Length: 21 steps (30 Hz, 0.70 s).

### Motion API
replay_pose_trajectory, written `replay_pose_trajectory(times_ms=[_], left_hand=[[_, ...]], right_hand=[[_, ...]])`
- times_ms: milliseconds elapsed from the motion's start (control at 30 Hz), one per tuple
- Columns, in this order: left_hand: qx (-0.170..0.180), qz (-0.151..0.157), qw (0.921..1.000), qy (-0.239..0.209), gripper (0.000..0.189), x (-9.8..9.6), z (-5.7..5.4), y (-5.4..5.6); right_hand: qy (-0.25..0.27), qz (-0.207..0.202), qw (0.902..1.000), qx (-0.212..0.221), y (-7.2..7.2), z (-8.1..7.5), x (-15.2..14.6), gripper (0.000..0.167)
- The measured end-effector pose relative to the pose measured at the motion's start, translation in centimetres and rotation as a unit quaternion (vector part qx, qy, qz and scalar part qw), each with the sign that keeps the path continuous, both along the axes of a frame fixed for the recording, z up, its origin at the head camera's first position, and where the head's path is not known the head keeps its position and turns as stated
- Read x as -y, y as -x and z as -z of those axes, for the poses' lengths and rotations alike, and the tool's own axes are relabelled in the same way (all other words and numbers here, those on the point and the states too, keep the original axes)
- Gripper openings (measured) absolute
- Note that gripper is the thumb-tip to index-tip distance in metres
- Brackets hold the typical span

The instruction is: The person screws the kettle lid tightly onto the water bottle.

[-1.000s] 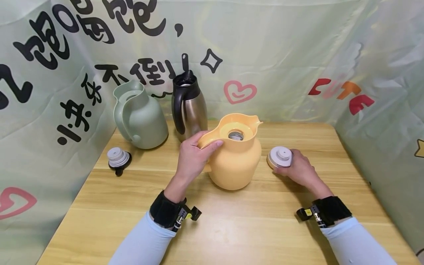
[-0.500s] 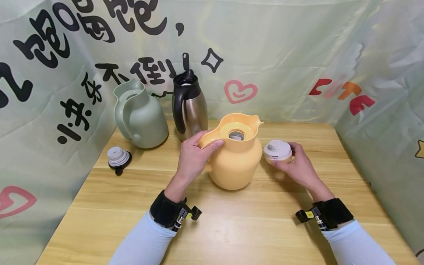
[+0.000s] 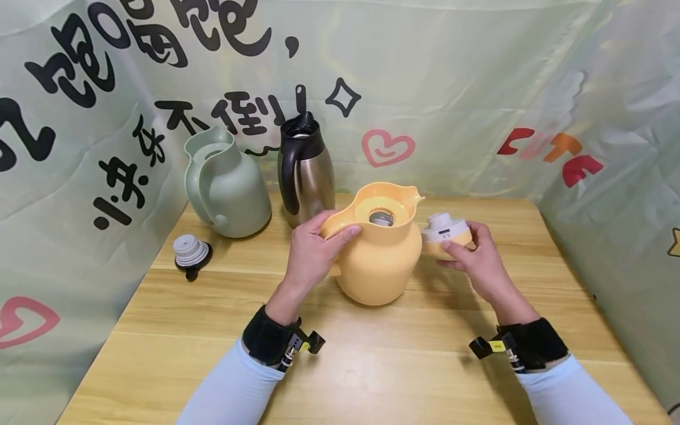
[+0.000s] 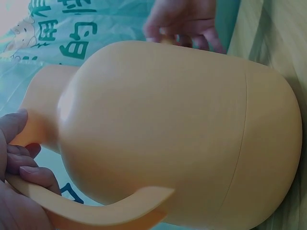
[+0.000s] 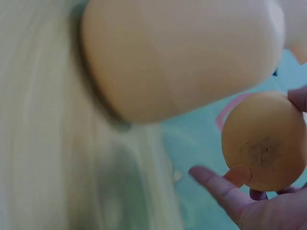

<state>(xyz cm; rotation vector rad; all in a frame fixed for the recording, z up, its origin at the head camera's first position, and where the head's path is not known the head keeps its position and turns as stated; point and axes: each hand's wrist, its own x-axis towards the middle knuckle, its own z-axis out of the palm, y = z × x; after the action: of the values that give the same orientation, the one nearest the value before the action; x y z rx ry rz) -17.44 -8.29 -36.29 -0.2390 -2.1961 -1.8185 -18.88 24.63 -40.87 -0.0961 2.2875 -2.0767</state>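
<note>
A yellow thermos jug [image 3: 378, 260] stands upright on the table with its round mouth uncovered and its spout to the right. My left hand [image 3: 313, 251] grips the top of its handle, the thumb lying over the rim side; the left wrist view shows fingers curled round the handle [image 4: 103, 211]. Just right of the jug, above the table, my right hand [image 3: 480, 260] holds a white and yellow jug lid [image 3: 448, 231] by its edge. The white plug side faces up and is slightly tilted. In the right wrist view the lid's yellow top [image 5: 261, 143] shows dark scuff marks.
A green jug [image 3: 234, 189] stands at the back left of the wooden table [image 3: 350, 378]. Beside it is a steel jug [image 3: 313, 177] with a black handle. Another lid, white and black [image 3: 191, 252], lies at the left. Printed cloth [image 3: 467, 88] hangs behind.
My right hand has lifted the lid off the table and tilted it, bringing it a little left towards the jug. The left hand keeps its grip on the handle.
</note>
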Motion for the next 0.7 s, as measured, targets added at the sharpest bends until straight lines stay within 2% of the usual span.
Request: replay_pose_trajectory(times_ms=[67,133,233,300,467,600,633,700], left_hand=[[-0.001,-0.001,1.0000,0.001,0.038,0.0,0.0,0.0],[0.000,-0.002,1.0000,0.002,0.038,0.0,0.1,0.1],[0.000,-0.004,1.0000,0.005,0.038,0.1,0.2,0.1],[-0.001,-0.005,1.0000,0.007,0.038,0.1,0.2,0.1],[-0.005,-0.005,1.0000,0.005,0.037,0.1,0.2,0.0],[-0.005,-0.002,1.0000,0.002,0.036,0.0,0.1,0.0],[-0.005,-0.002,1.0000,0.002,0.036,0.0,0.1,0.0],[-0.006,-0.002,1.0000,0.002,0.036,0.0,0.1,0.0]], right_hand=[[0.090,-0.003,0.9959,0.007,-0.1,-0.7,0.1,0.058],[0.168,-0.011,0.9857,0.009,-0.2,-1.3,0.1,0.047],[0.267,-0.045,0.9626,0.002,-0.4,-1.9,-0.1,0.038],[0.312,-0.074,0.9471,-0.006,-0.4,-2.1,-0.3,0.038],[0.363,-0.138,0.9212,-0.019,-0.2,-2.4,-0.5,0.047],[0.379,-0.156,0.9121,0.002,-0.2,-2.5,-0.6,0.050],[0.390,-0.162,0.9062,0.009,-0.2,-2.5,-0.5,0.051],[0.395,-0.162,0.9039,0.016,-0.2,-2.6,-0.4,0.054]])
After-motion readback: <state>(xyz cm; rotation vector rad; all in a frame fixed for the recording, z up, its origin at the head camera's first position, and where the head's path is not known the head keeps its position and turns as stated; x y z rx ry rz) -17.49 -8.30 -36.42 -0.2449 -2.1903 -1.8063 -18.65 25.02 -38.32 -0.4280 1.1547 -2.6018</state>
